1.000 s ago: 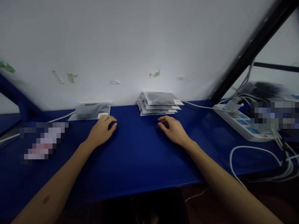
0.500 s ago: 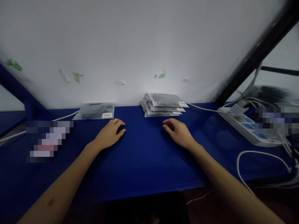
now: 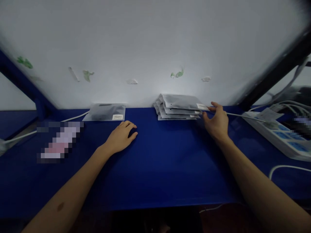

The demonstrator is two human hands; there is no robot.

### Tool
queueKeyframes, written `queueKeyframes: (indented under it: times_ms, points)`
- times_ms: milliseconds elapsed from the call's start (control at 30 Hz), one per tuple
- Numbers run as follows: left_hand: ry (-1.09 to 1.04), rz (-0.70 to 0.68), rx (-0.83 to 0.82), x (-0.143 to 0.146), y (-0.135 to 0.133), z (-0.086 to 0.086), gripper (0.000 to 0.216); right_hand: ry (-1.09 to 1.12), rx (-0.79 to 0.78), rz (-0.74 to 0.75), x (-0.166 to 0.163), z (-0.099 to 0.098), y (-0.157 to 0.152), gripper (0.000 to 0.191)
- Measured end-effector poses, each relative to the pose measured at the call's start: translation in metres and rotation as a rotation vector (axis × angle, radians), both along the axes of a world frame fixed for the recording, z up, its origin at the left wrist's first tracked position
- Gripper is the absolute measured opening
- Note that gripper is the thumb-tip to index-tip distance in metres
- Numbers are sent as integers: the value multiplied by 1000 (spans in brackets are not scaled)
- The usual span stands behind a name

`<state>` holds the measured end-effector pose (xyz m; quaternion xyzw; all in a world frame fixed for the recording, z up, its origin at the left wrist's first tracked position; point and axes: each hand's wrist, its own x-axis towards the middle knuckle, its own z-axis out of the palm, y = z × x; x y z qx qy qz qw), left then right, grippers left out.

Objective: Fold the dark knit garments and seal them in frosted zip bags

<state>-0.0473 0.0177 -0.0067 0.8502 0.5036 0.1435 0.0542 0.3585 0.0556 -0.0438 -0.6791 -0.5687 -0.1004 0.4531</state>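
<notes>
A stack of several grey pouches (image 3: 178, 106) with white labels lies against the white wall at the back of the blue table (image 3: 157, 168). My right hand (image 3: 217, 124) is at the stack's right corner, fingertips touching the top pouch's labelled edge, fingers loosely spread. My left hand (image 3: 121, 137) rests palm down on the table, fingers relaxed, holding nothing. A single grey pouch (image 3: 107, 112) lies flat just beyond and left of my left hand.
A white power strip (image 3: 277, 134) with blue sockets and white cables (image 3: 286, 168) lies at the right. A cable (image 3: 73, 118) runs along the back left. A blurred-out object (image 3: 58, 140) sits at the left. A dark frame post (image 3: 274, 77) rises at the right.
My right hand has moved right and forward from the table in front of the stack to the stack's right corner. My left hand stays almost still. The view has shifted.
</notes>
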Motion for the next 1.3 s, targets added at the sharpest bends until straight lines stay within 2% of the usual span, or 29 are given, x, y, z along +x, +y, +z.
queueKeyframes:
  times_ms: [67, 133, 200, 300, 433, 567, 633, 733, 833, 867, 933, 1067, 1167, 1300]
  points:
    - [2, 7, -4, 1, 0, 1, 31, -51, 41, 43, 0, 4, -4, 49]
    - [6, 8, -4, 1, 1, 1, 31, -110, 82, 89, -5, 9, -9, 36]
    - [9, 3, 1, 1, 1, 1, 30, -158, 125, 119, -14, 16, -17, 26]
    - [4, -9, 16, -1, 2, 0, 30, -207, 202, 203, -35, 28, -31, 19]
    - [-49, 8, 58, 3, 2, -2, 27, -288, 264, 430, -69, 40, -49, 13]
    - [-320, 146, 280, 16, -1, -4, 37, -459, 244, 660, -102, 42, -65, 9]
    - [-362, 116, 328, 23, -4, -4, 45, -557, 228, 766, -118, 41, -74, 11]
    - [-235, -21, 224, 28, -7, -5, 55, -625, 210, 953, -138, 38, -89, 17]
    - [-89, -73, 54, 28, -8, -4, 53, -581, 231, 1088, -148, 37, -98, 18]
    - [-62, -70, 13, 28, -9, -3, 52, -547, 240, 1084, -147, 36, -98, 18]
    - [-46, -78, -30, 31, -12, 1, 49, -441, 214, 970, -141, 36, -93, 19]
    - [-65, -224, -60, 47, -31, 15, 39, -238, -55, 611, -120, 30, -67, 24]
    - [-67, -295, -116, 62, -48, 22, 41, -223, -241, 549, -110, 22, -51, 29]
    - [-10, -327, -175, 72, -59, 22, 66, -207, -330, 517, -111, 14, -47, 28]
